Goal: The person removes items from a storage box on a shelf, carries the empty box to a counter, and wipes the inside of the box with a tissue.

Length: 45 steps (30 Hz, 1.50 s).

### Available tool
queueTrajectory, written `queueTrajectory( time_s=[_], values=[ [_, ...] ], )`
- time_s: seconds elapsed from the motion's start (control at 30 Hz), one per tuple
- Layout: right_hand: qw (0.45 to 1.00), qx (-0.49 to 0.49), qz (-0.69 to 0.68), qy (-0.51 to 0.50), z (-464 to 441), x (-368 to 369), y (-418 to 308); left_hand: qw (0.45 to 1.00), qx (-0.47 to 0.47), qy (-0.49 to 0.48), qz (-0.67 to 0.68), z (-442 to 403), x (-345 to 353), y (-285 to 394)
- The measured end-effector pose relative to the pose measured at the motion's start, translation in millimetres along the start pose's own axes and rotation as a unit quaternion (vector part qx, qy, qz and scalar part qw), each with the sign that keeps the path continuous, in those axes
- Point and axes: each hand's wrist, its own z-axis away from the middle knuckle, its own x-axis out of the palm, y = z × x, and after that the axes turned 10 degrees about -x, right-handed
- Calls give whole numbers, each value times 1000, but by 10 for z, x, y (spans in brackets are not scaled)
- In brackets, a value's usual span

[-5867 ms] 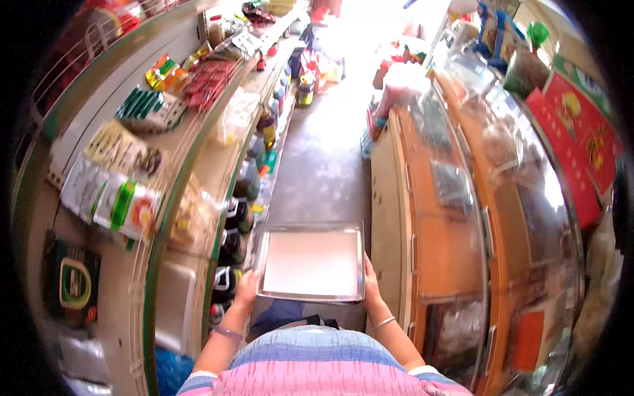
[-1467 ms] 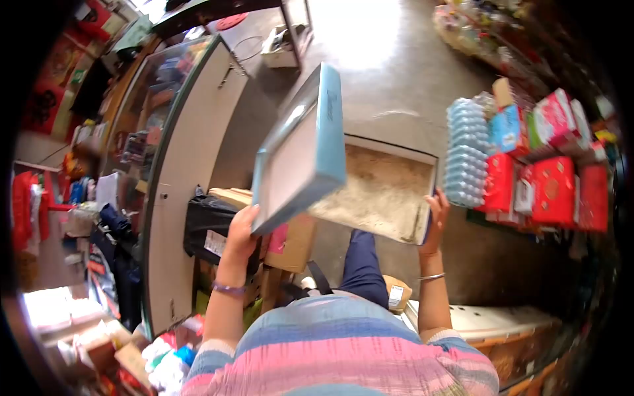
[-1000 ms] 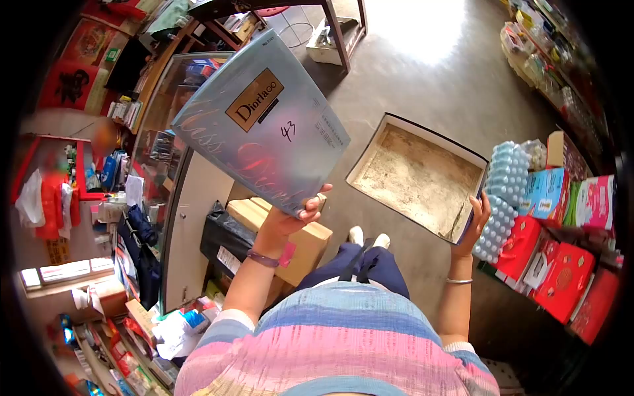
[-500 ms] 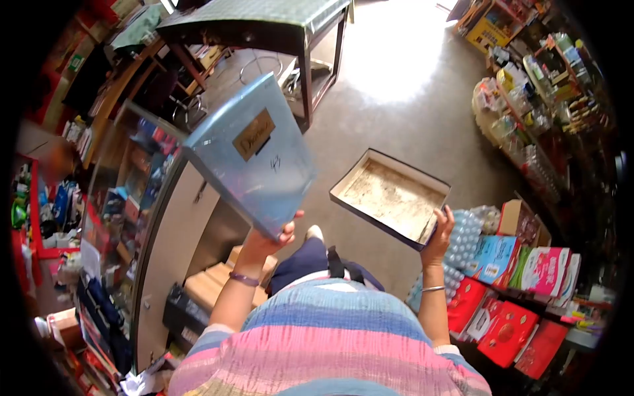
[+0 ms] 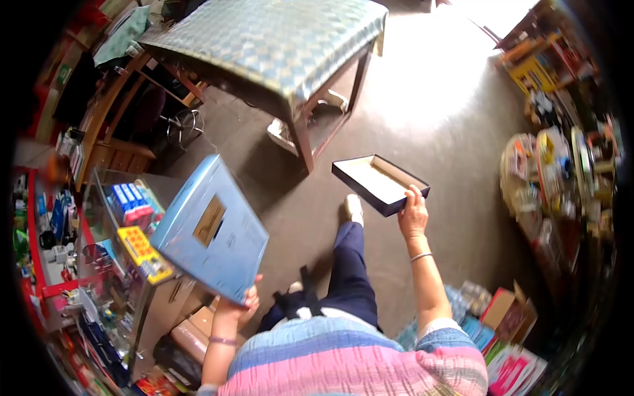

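Observation:
My left hand (image 5: 241,307) grips the lower corner of a flat light-blue box (image 5: 214,231), held tilted with its printed label facing up. Over on the right, my right hand (image 5: 413,214) is closed on the near right corner of a shallow open tray-like box (image 5: 380,179). Its outer walls are dark and its inside is pale. The two boxes are apart, with floor visible between them. The blue box overlaps the glass display case (image 5: 99,231) in view, and I cannot tell whether they touch.
A table (image 5: 264,39) with a checked cover stands ahead, its legs on the grey floor (image 5: 297,198). Loaded shelves (image 5: 548,171) line the right side. Red and colourful cartons (image 5: 512,317) sit at the lower right. Cardboard boxes (image 5: 195,330) lie by my left arm.
The view has moved forward, and the table shows larger. Both boxes are still held; the blue one sits lower and further left, and the open box is seen more from its side.

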Motion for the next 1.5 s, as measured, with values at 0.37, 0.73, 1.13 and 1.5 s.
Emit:
queueTrajectory(
  time_s=[0.37, 0.73, 1.13, 1.5],
  values=[
    [973, -78, -168, -139, -3037, 2279, 382, 960, 74, 157, 220, -704, 1067, -80],
    [635, 356, -647, -228, -3525, 4502, -175, 917, 79, 242, 306, -1049, 1403, -83],
    [802, 393, -360, -269, -3227, 4851, -143, 902, 77, 251, 344, -1285, 1582, 75],
    [750, 422, -444, -249, -3193, 4676, -123, 900, 104, 227, 358, -1236, 1738, 101]
  ],
)
